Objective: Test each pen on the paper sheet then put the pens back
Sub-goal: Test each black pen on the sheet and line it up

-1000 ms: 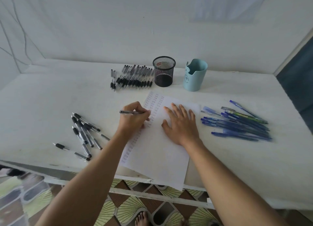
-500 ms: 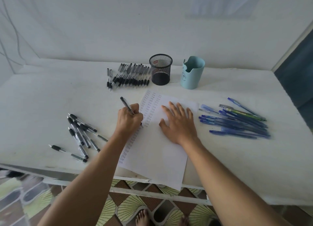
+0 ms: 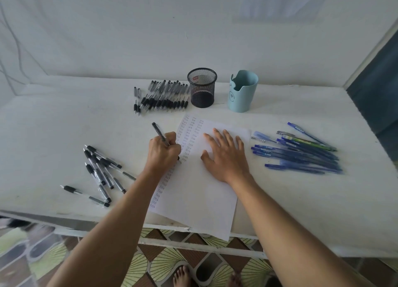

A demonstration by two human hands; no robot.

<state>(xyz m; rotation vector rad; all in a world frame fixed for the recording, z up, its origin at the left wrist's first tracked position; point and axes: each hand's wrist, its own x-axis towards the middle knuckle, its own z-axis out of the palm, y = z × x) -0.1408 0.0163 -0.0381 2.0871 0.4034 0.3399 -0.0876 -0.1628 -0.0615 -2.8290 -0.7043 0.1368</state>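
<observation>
My left hand (image 3: 163, 152) grips a black pen (image 3: 158, 131) in a writing hold, its tip down on the paper sheet (image 3: 200, 192) beside columns of small written words. My right hand (image 3: 225, 155) lies flat on the sheet with fingers spread, pressing it to the table. Several black pens (image 3: 101, 170) lie scattered to the left of the sheet. Another row of black pens (image 3: 163, 98) lies at the back. Several blue pens (image 3: 301, 153) lie in a pile to the right.
A black mesh pen cup (image 3: 202, 87) and a light blue pen holder (image 3: 243, 91) stand at the back of the white table (image 3: 53, 125). The sheet's near corner overhangs the table's front edge. A wall rises just behind the table.
My left hand turned the pen from lying sideways to an upright writing hold and brought its tip down on the sheet. My right hand stayed flat on the paper.
</observation>
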